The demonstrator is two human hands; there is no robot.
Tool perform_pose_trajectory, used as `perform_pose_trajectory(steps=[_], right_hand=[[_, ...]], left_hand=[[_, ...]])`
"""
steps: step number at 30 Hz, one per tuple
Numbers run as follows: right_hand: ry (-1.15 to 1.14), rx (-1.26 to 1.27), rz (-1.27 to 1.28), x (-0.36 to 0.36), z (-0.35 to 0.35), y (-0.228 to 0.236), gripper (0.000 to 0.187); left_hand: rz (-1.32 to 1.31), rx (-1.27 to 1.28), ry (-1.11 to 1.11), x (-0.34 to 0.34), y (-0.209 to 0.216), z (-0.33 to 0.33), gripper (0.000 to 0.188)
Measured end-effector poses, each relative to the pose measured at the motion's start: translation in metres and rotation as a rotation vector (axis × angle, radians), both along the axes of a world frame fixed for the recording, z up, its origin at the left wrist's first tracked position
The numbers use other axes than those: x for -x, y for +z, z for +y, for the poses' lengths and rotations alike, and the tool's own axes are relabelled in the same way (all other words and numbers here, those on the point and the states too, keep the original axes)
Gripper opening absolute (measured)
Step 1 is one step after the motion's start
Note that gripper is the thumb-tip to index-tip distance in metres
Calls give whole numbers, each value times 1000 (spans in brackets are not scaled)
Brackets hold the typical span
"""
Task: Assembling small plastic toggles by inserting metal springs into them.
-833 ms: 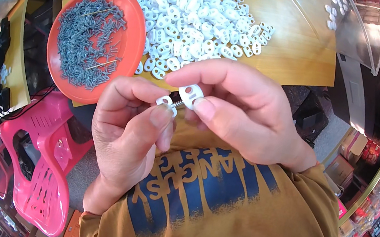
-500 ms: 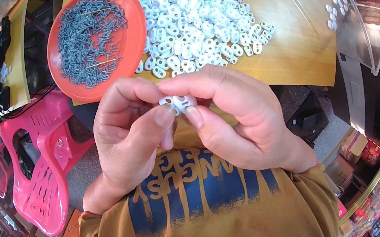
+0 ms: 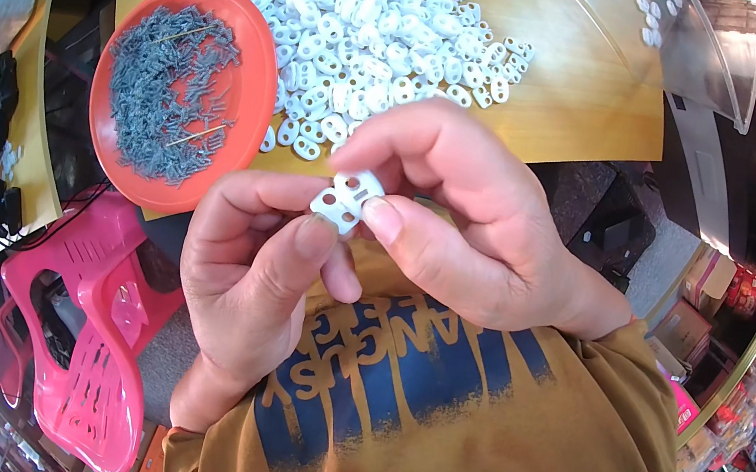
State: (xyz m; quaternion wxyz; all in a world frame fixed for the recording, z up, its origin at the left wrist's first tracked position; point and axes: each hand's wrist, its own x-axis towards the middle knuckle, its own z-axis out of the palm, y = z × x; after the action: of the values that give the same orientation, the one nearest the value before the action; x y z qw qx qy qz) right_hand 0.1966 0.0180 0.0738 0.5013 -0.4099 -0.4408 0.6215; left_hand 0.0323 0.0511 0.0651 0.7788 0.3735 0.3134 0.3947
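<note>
Close in front of my chest, both hands meet over small white plastic oval pieces with round holes. My left hand (image 3: 256, 265) pinches one white piece (image 3: 329, 201) between thumb and fingers. Touching it is a second white piece (image 3: 359, 184) with small slots, against which the thumb of my right hand (image 3: 462, 220) presses. Whether the two are joined cannot be made out. Beyond my hands lies a big heap of similar white pieces (image 3: 352, 39). An orange-red plate (image 3: 259, 79) to the left holds many small grey screws (image 3: 157, 81) and two thin sticks.
The heap rests on a yellow-brown table (image 3: 582, 110). A clear plastic panel (image 3: 712, 62) stands at the far right, with a few white pieces (image 3: 650, 21) beside it. To my left is a pink plastic chair (image 3: 87, 367). Cardboard boxes (image 3: 687, 321) stand at the right.
My right fingers have lifted and opened away from the white pieces, so more of them shows. The pieces have turned to a steeper tilt. My view has shifted slightly.
</note>
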Motion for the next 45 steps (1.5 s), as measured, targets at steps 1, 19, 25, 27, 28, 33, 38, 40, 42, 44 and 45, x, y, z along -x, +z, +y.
perform_pose_trajectory(steps=[1, 19, 25, 27, 28, 33, 38, 40, 42, 44, 45], right_hand=[[29, -50, -16, -1, 1, -3, 24], [-103, -287, -261, -1, 1, -9, 21], [-100, -267, -232, -4, -1, -12, 23], [-95, -281, -224, -4, 0, -12, 24], [-84, -272, -223, -4, 0, -11, 25], [-100, -277, -217, -1, -1, -15, 27], [-39, -326, -235, -6, 1, -11, 33], [-28, -317, -214, -6, 1, -11, 33], [-17, -309, -192, -6, 1, -10, 33], [-18, -304, -178, -6, 1, -10, 34], [-17, -305, -178, -6, 1, -11, 34]], left_hand=[[0, -1, -1, 0, 0, 0, 18], [-36, 65, 57, -6, -2, -6, 19], [-78, 57, 55, -7, 0, -6, 16], [-55, 32, 53, -7, -2, -6, 17], [-54, 31, 54, -8, -3, -6, 17], [-49, 12, -9, -6, -2, -6, 25], [-80, 66, 41, -10, -3, -8, 31], [-76, 103, 31, -9, -3, -9, 33], [-72, 99, 20, -7, -4, -10, 36], [-67, 92, 21, -6, -5, -10, 36], [-61, 84, 21, -6, -5, -11, 36]])
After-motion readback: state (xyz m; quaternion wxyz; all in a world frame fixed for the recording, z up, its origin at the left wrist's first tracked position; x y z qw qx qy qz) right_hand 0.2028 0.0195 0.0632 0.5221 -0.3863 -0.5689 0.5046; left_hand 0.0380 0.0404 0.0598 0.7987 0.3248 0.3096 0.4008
